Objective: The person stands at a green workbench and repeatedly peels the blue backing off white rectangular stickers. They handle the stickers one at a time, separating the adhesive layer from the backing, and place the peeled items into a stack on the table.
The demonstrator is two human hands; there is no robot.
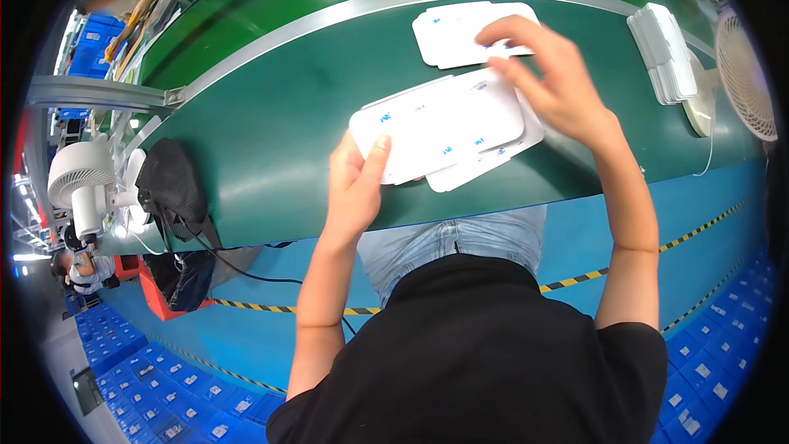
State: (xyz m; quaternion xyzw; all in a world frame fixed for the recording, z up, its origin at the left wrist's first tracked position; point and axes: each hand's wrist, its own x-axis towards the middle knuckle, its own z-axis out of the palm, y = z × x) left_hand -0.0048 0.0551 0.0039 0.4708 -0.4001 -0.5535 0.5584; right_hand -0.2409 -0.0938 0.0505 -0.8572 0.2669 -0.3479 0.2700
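My left hand (357,181) grips a flat white plate with rounded corners (444,119) by its near left corner, thumb on top. The plate has several small blue marks on its face. More white plates (481,166) of the same kind stick out askew beneath it. My right hand (555,82) hovers over the plate's far right corner, thumb and forefinger curved and apart, and I see nothing between them. Just beyond lies a loose stack of white plates (448,37), partly behind my right fingers.
A leaning row of white plates (662,53) sits at the right, beside a white fan (744,74). At the left end of the green table (271,140) are another white fan (82,173) and a black bag (173,181). Blue bins (181,395) stand on the floor.
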